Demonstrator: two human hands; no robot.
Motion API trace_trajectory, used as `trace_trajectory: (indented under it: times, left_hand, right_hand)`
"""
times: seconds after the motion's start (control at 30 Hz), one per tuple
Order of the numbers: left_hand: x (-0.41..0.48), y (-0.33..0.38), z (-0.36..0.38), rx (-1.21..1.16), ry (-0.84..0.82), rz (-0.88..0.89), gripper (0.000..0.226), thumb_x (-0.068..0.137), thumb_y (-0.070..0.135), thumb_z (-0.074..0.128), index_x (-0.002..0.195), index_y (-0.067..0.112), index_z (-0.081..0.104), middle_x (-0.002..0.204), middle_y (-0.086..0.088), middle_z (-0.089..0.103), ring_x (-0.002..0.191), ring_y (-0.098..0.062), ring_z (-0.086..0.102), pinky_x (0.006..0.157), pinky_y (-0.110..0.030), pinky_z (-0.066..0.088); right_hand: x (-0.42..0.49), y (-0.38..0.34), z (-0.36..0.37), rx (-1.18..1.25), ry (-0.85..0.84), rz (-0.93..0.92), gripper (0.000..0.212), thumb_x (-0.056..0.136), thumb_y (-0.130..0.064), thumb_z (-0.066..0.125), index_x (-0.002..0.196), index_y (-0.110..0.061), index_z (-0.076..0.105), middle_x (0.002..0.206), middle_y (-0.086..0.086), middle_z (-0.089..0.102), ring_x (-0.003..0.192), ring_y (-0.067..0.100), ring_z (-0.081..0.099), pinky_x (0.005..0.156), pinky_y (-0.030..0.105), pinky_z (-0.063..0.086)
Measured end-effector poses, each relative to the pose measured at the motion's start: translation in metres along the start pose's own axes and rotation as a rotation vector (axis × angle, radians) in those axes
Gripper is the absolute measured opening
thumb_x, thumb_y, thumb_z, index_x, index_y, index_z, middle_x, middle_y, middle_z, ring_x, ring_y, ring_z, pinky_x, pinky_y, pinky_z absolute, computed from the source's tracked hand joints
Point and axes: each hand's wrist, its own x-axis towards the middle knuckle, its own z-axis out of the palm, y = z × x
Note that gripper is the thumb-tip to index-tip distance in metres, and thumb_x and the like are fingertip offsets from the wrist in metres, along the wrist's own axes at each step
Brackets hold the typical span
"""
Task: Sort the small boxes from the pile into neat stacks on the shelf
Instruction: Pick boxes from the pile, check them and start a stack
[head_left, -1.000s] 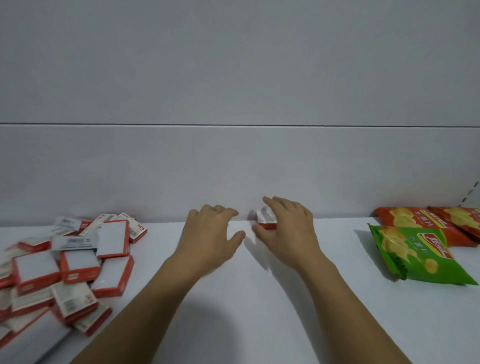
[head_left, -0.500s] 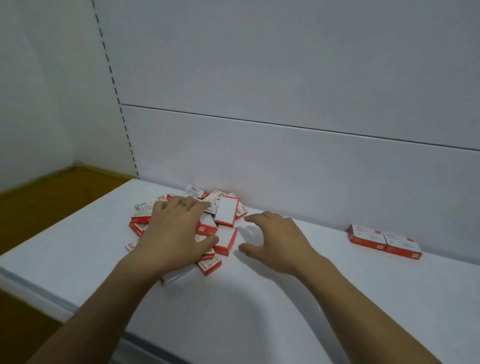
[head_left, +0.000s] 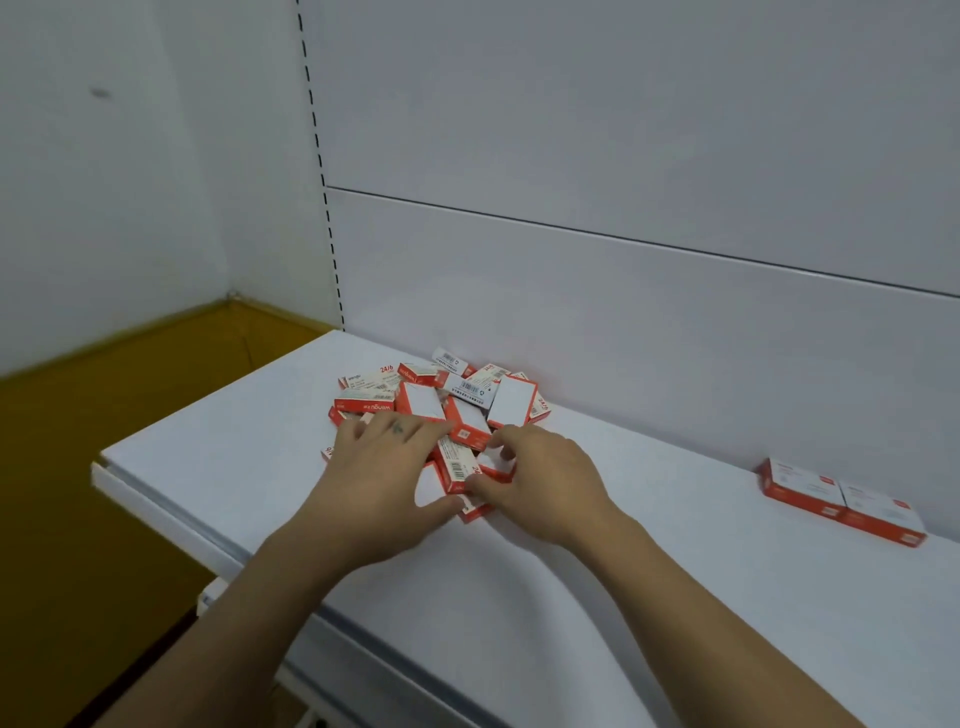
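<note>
the fingers (head_left: 400, 428) of the left hand (head_left: 382, 473) lie straight and spread wide, flat on the near left part of the pile of small boxes (head_left: 467, 395), with the thumb stretched out to the right along the pile's near edge. this hand grips nothing; it only rests on the boxes. it is at the left end of the white shelf (head_left: 675, 597), and past that end a yellow-brown floor (head_left: 78, 493) shows below. behind the shelf's left corner a slotted upright (head_left: 324, 197) runs up the pale back panel (head_left: 623, 338).

the pile sits toward the back of the shelf, near the panel. its red-and-white boxes lie jumbled, some flat with a white face up, some tilted on others, a few showing barcodes.

just right of the left hand, the right hand (head_left: 545, 478) is at the pile's near right edge. its fingers (head_left: 511, 441) are curled and narrow, and forefinger and thumb pinch one box (head_left: 497, 473) that lies low at the edge of the pile, touching its neighbours. the two thumbs are close together, almost meeting.

well apart to the right, two sorted boxes (head_left: 810, 483) lie flat side by side, touching, close to the back panel.
</note>
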Motion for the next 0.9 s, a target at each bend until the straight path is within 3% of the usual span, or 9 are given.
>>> trace_trajectory:
  times: [0.13, 0.33, 0.5, 0.67, 0.9]
  left_hand:
    - [-0.004, -0.004, 0.002, 0.028, -0.005, -0.021, 0.078, 0.082, 0.070, 0.044, 0.147, 0.038, 0.013, 0.156, 0.011, 0.018, 0.144, -0.016, 0.013, 0.116, -0.045, 0.010]
    - [-0.011, -0.007, 0.009, 0.000, 0.005, -0.038, 0.074, 0.083, 0.069, 0.044, 0.145, 0.039, 0.016, 0.155, 0.012, 0.020, 0.143, -0.015, 0.014, 0.115, -0.043, 0.010]
    - [-0.014, -0.006, 0.008, -0.017, 0.039, -0.034, 0.074, 0.084, 0.068, 0.044, 0.146, 0.038, 0.016, 0.154, 0.012, 0.022, 0.142, -0.014, 0.015, 0.115, -0.041, 0.010]
    - [-0.012, 0.002, 0.006, -0.036, 0.049, -0.030, 0.075, 0.083, 0.068, 0.047, 0.145, 0.039, 0.016, 0.154, 0.012, 0.022, 0.142, -0.015, 0.014, 0.116, -0.043, 0.008]
    - [0.002, 0.040, 0.007, -0.171, 0.115, 0.064, 0.077, 0.083, 0.058, 0.058, 0.145, 0.040, 0.017, 0.152, 0.012, 0.027, 0.140, -0.013, 0.019, 0.115, -0.042, 0.012]
  right_hand:
    - [0.000, -0.011, 0.007, -0.039, 0.017, -0.013, 0.051, 0.079, -0.065, 0.055, 0.113, -0.027, 0.059, 0.108, -0.004, 0.063, 0.095, 0.016, 0.055, 0.079, 0.034, 0.048]
    - [-0.002, -0.020, 0.015, -0.070, 0.051, -0.023, 0.055, 0.077, -0.070, 0.050, 0.110, -0.027, 0.058, 0.108, -0.004, 0.062, 0.099, 0.016, 0.052, 0.086, 0.034, 0.040]
    - [-0.004, -0.025, 0.015, -0.038, 0.066, -0.017, 0.044, 0.084, -0.050, 0.055, 0.119, -0.024, 0.057, 0.113, -0.001, 0.061, 0.102, 0.018, 0.053, 0.084, 0.032, 0.043]
    - [-0.010, -0.010, 0.013, 0.232, -0.005, 0.071, 0.050, 0.072, -0.039, 0.073, 0.116, -0.028, 0.053, 0.115, -0.006, 0.056, 0.103, 0.014, 0.051, 0.075, 0.026, 0.045]
    - [-0.038, 0.040, -0.021, 0.380, 0.133, -0.001, 0.046, 0.075, -0.014, 0.070, 0.116, -0.029, 0.055, 0.115, -0.011, 0.057, 0.102, 0.008, 0.052, 0.088, 0.024, 0.046]
